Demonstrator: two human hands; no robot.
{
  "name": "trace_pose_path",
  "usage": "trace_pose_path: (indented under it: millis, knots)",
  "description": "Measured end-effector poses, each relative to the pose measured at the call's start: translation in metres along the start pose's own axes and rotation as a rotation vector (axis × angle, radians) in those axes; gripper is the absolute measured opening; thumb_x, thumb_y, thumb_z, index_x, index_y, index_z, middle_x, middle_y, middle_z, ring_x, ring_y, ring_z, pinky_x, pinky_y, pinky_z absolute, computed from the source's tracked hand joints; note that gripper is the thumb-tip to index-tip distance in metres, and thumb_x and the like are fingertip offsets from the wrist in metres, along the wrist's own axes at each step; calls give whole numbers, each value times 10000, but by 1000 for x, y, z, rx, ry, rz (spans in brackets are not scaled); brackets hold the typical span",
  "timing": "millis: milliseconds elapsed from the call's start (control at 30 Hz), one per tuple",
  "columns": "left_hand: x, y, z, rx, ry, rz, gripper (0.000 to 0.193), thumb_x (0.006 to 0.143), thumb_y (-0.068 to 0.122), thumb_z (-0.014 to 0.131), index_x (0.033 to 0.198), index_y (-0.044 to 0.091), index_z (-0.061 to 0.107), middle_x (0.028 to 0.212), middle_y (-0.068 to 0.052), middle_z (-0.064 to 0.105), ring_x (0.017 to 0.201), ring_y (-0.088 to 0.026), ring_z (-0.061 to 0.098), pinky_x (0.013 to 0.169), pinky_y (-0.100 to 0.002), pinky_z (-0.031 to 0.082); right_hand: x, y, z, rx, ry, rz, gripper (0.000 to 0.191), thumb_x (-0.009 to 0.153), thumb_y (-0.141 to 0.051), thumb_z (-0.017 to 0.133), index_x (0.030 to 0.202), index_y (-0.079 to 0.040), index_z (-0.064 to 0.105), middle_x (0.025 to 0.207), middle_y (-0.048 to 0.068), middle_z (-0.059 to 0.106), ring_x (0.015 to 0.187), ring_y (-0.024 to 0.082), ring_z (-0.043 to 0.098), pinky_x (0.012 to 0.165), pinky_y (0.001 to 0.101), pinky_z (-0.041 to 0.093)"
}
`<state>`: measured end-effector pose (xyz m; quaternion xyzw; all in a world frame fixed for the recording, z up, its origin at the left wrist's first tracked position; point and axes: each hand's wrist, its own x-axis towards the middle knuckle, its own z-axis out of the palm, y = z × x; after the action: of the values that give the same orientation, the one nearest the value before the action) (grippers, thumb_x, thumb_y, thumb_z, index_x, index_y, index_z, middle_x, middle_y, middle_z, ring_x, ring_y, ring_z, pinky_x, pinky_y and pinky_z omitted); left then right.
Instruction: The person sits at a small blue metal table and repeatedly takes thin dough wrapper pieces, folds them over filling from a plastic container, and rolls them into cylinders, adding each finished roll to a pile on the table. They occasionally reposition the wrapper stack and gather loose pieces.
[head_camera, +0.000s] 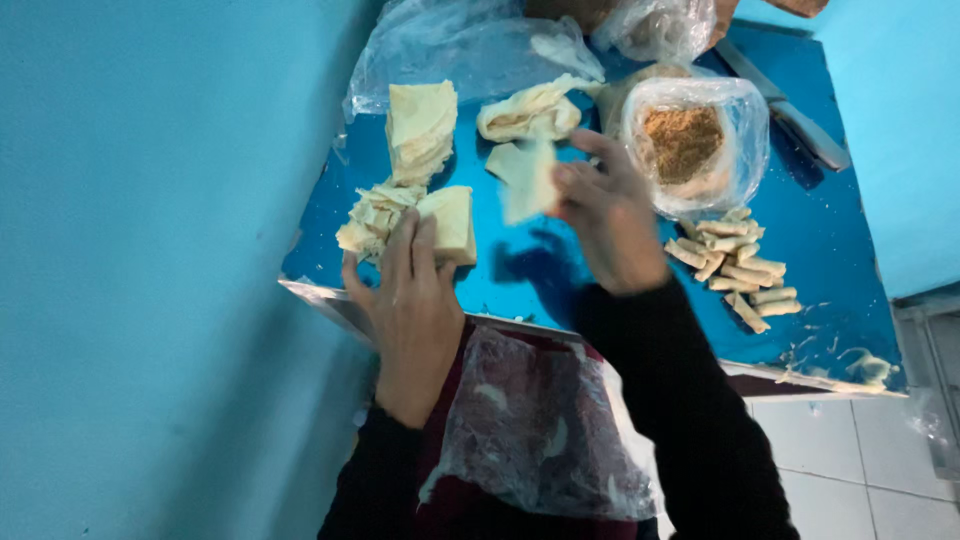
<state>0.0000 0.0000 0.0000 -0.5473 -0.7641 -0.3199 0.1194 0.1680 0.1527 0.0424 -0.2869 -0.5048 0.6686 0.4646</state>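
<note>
Pastry sheet (527, 178) is hanging blurred above the blue table (560, 270), pinched in the right hand (608, 215) fingers; left hand (412, 300) fingers are lying flat, together, on a sheet stack (450, 222). Turquoise walls (150, 250) are closing in.
</note>
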Motion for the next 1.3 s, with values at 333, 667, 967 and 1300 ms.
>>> trace_pose_path:
  millis: [333, 667, 967, 1300]
  knots:
    - [-8, 65, 9, -1100, -210, -124, 300, 968, 95, 740, 1251, 67, 645, 1153, -91, 734, 1094, -293, 708, 932, -383, 576, -85, -54, -28, -698, -279, -131, 562, 941, 73, 637, 1453, -34, 430, 1005, 91, 727, 1012, 149, 689, 910, 304, 533]
    - [-33, 56, 5, -474, 71, 452, 349, 862, -2, 672, 1204, 70, 677, 1109, -67, 694, 1098, -260, 648, 1006, -476, 482, -98, -41, -50, -1311, 81, -463, 572, 932, 87, 657, 1452, -42, 456, 1112, 133, 763, 1085, 302, 724, 870, 413, 562]
    - [-33, 40, 20, -391, 95, 353, 152, 1015, 155, 663, 1149, 88, 685, 1074, -74, 699, 1034, -281, 638, 918, -470, 473, -110, 5, -12, -1240, -102, -505, 550, 891, 20, 714, 1389, -19, 483, 993, 134, 739, 960, 328, 725, 781, 401, 574]
    - [-19, 73, 15, -1202, -293, -176, 318, 994, 137, 664, 1240, -56, 609, 1042, -145, 793, 929, -234, 805, 762, -322, 618, -99, 3, -27, -362, 0, -42, 576, 921, 77, 646, 1407, -12, 351, 971, 158, 728, 865, 168, 690, 775, 292, 560]
